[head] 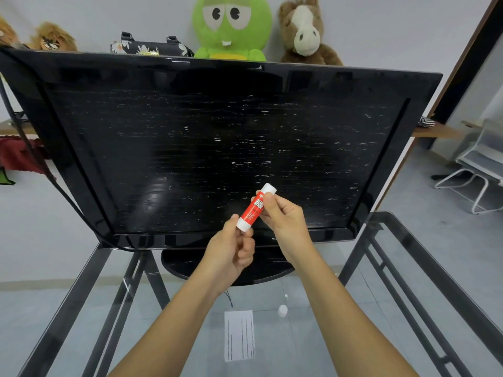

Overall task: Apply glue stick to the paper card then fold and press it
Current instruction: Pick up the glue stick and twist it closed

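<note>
A red and white glue stick is held up in front of the screen, tilted, its white top end pointing up and right. My left hand pinches its lower white end. My right hand grips its upper part. The white paper card with dark vertical lines lies flat on the glass table, below and between my forearms. A small white cap rests on the glass just right of the card's top corner.
A large black TV on a round base stands at the back of the glass table, which has a black metal frame. Plush toys and a bag sit behind the TV. A white chair is at right.
</note>
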A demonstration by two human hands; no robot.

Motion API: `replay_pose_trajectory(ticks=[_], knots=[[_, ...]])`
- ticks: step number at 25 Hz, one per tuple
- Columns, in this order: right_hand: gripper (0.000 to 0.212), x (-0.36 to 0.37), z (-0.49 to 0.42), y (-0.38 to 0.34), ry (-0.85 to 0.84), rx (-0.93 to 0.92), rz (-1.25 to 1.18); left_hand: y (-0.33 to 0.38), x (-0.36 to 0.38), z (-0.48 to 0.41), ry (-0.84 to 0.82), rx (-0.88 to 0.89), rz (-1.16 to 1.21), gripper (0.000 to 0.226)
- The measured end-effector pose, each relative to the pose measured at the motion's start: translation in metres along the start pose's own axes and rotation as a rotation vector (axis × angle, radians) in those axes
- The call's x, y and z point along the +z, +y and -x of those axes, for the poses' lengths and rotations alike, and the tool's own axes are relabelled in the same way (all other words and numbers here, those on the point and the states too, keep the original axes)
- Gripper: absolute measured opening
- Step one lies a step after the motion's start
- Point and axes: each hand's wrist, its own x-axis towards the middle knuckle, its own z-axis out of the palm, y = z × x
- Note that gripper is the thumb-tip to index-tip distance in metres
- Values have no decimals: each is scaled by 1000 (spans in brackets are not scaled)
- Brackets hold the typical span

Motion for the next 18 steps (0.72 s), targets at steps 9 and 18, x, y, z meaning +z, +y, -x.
replay_pose_trajectory(ticks=[9,18], knots=[[26,-3,-1,11,-12,2,43,-1,0,1,155,67,-275,55],[31,-9,-8,22,-27,22,40,-16,-10,-7,119,550,-682,44]])
